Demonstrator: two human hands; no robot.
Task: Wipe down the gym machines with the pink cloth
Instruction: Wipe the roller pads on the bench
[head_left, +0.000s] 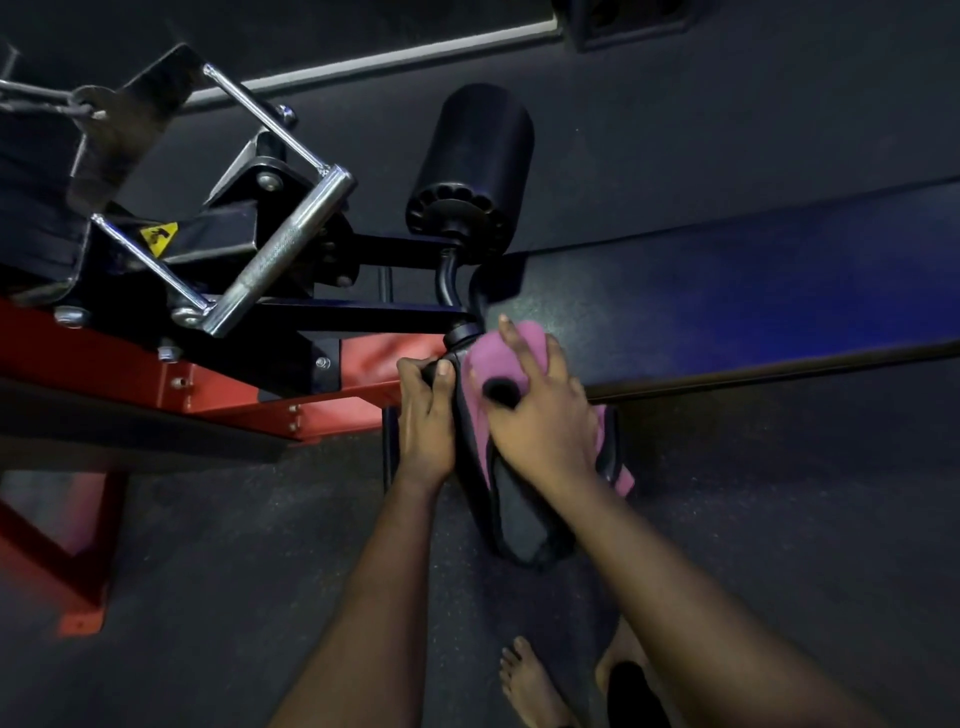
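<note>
My left hand (426, 410) is clenched around a short black grip (432, 372) at the end of the machine's black arm (363, 312). The thumb lies upward along the grip, the wrist is straight and the forearm reaches up from below.

My right hand (540, 421) lies over the pink cloth (501, 356). It clasps the cloth against the upper end of a black roller pad (519, 519), with the fingers spread and bent over it and the index finger stretched toward the arm. The cloth wraps that end of the pad, and one corner shows below my wrist on the far side. My two hands are just beside each other.

A second roller pad (472, 161) sits higher up. To the left are a chrome handle (291, 249) and the red frame (130, 374). My bare foot (530, 686) stands on the dark floor (779, 519).
</note>
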